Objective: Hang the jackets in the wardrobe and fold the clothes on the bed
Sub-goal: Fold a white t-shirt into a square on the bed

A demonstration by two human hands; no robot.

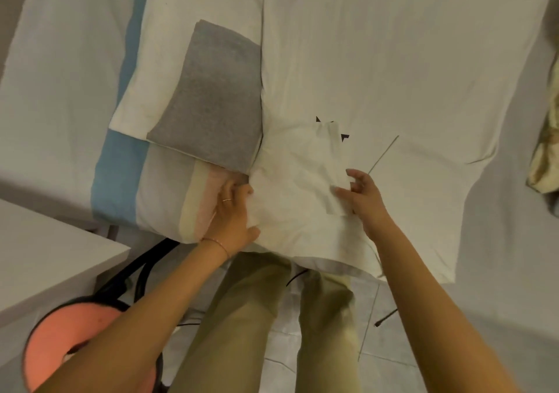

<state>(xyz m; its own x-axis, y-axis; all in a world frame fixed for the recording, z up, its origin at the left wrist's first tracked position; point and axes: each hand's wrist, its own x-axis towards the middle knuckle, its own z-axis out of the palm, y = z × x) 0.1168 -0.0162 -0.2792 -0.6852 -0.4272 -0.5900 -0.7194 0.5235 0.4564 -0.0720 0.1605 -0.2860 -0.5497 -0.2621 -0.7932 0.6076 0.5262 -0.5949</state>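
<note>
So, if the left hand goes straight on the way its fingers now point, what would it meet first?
Probably the folded grey cloth just ahead. The left hand grips the edge of the white garment, and its fingers aim at the cloth's near corner. Depth is unclear, so it may pass above.

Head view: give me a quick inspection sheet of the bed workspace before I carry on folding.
Surface: bed, pale sheet.
Job's things: white T-shirt spread flat, one sleeve folded in; folded grey garment on a cream stack.
Clutter: crumpled yellowish cloth at the right edge.
Hands: left hand grips the shirt's side; right hand touches the folded sleeve, grip unclear.
Cables: black cable on the floor.
Surroundings: white table, pink stool.
</note>
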